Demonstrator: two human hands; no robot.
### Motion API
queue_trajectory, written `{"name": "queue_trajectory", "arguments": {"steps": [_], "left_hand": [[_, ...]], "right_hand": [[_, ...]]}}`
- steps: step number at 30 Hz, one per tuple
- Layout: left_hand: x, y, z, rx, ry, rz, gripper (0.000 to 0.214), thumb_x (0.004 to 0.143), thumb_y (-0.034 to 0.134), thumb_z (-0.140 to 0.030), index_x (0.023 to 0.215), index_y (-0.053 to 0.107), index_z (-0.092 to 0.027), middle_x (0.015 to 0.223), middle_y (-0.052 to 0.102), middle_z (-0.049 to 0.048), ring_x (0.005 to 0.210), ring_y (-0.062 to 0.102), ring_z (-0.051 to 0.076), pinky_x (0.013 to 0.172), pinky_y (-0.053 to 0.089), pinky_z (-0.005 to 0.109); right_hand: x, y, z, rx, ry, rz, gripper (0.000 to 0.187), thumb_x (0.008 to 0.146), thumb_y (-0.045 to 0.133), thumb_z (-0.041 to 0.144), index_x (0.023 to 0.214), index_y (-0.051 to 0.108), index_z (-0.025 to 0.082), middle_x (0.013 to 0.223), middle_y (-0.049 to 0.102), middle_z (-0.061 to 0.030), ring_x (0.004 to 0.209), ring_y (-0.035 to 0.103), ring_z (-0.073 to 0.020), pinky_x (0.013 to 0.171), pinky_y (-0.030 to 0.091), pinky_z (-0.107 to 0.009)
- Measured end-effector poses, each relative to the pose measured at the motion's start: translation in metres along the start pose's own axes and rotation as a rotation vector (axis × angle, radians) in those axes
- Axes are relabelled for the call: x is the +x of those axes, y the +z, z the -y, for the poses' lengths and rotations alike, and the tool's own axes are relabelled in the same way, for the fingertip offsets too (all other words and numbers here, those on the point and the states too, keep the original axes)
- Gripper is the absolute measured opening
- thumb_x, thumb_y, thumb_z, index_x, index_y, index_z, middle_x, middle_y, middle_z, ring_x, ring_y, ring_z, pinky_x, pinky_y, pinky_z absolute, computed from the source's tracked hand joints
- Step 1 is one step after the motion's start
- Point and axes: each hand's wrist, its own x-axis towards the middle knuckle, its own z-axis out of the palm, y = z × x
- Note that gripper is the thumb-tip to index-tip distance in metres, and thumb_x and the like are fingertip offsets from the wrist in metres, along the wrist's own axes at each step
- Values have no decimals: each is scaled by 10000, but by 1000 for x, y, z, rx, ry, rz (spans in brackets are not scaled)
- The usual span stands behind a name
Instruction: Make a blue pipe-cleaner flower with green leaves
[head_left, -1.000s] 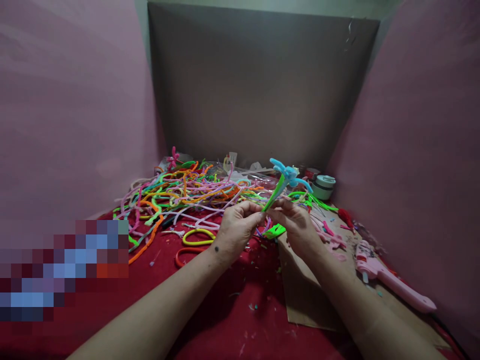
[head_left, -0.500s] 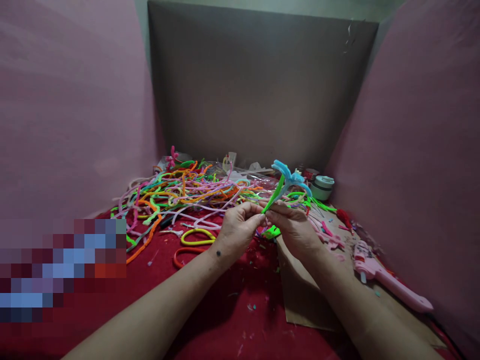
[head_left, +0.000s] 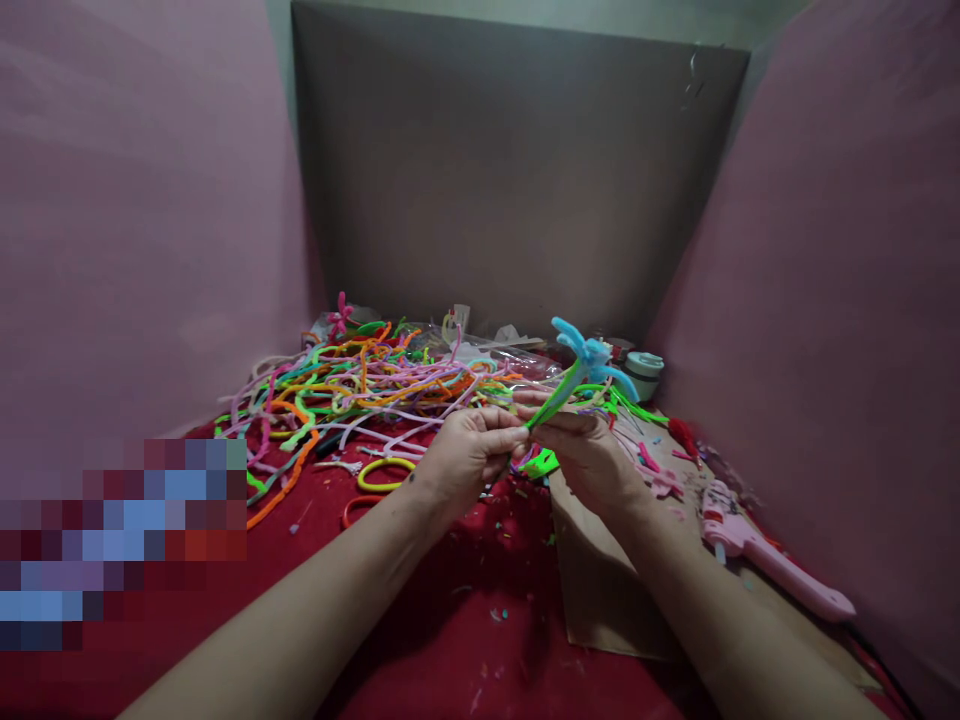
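Between my hands is a pipe-cleaner flower with light-blue petals and a bright green stem, tilted up to the right. My left hand is closed, its thumb and fingertips pinching the lower end of the stem. My right hand has its fingers together against the stem, just above the left fingertips; its thumb is partly hidden. Beyond the hands spreads a tangled heap of coloured pipe cleaners. Scissors with one yellow handle loop and one red loop lie beside my left forearm.
A pink hot glue gun rests on a cardboard sheet at the right. Behind it stands a pale green lidded container. Scraps dot the red cloth. Pink side walls and a grey back panel surround the workspace.
The flower has turned, and its petals now point more to the right. My right fingers have straightened somewhat along the stem. The left hand still pinches the stem's lower end.
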Motion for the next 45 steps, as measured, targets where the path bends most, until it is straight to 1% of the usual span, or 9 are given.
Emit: {"name": "queue_trajectory", "arguments": {"steps": [8, 11, 15, 19, 22, 29, 34, 39, 45], "left_hand": [[0, 4, -4, 176, 6, -135, 146, 676, 639, -211, 673, 513, -137, 469, 513, -60, 327, 325, 13, 355, 215, 159], [0, 6, 1, 381, 175, -199, 79, 727, 575, -173, 735, 498, -160, 586, 583, -26, 474, 505, 70, 459, 362, 179], [-2, 1, 13, 932, 518, -229, 57, 792, 496, -175, 831, 537, -167, 815, 642, 51, 739, 594, 156, 659, 429, 267], [-5, -3, 18, 1192, 636, -218, 152, 848, 405, -179, 802, 548, -159, 761, 619, 54, 666, 558, 148, 637, 395, 273], [-6, -1, 10, 1008, 560, -207, 153, 821, 443, -158, 703, 539, -164, 638, 556, -4, 578, 491, 102, 588, 370, 231], [-8, 7, -13, 411, 119, -81, 227, 741, 561, -197, 539, 472, -146, 403, 352, -88, 356, 256, 25, 395, 216, 182], [-9, 5, -13, 308, 42, -6, 220, 711, 594, -204, 534, 483, -134, 375, 356, -84, 327, 239, 11, 359, 135, 178], [-4, -4, -8, 206, -81, 186, 168, 692, 618, -219, 592, 529, -118, 430, 457, -57, 316, 251, 0, 336, 110, 169], [-2, -10, -11, 86, -236, 310, 176, 659, 642, -223, 589, 530, -107, 452, 523, -35, 260, 242, -10, 283, 74, 165]], "right_hand": [[-4, 12, -16, 81, -28, -201, 156, 663, 680, 169, 773, 736, 265, 888, 693, 1, 963, 562, -211, 870, 402, -362], [-6, 16, -16, 155, -2, -231, 190, 683, 662, 166, 828, 724, 271, 825, 693, 6, 877, 591, -197, 829, 418, -359], [-9, 20, -17, 79, -29, -296, 162, 684, 660, 164, 804, 720, 255, 817, 682, 11, 856, 585, -188, 840, 406, -351], [-10, 20, -17, -58, -64, -310, 94, 684, 668, 207, 749, 727, 241, 804, 676, 4, 865, 567, -196, 883, 385, -363], [-7, 17, -12, -57, -29, -263, 96, 659, 696, 234, 746, 731, 254, 809, 674, 0, 865, 563, -207, 856, 407, -369], [-1, 5, 5, -105, -32, -50, 146, 693, 674, 207, 808, 736, 273, 929, 656, 2, 957, 535, -210, 895, 393, -371], [0, -3, 12, -141, -28, 33, 161, 702, 679, 237, 842, 735, 295, 1014, 665, 3, 993, 552, -230, 890, 411, -394], [-1, -7, 15, -177, -19, 96, 166, 665, 722, 275, 829, 736, 300, 1107, 646, 1, 1027, 559, -247, 853, 450, -395], [-3, -2, 10, -98, 31, 115, 124, 682, 709, 264, 799, 739, 296, 968, 690, -11, 1011, 564, -249, 848, 443, -408]]}}
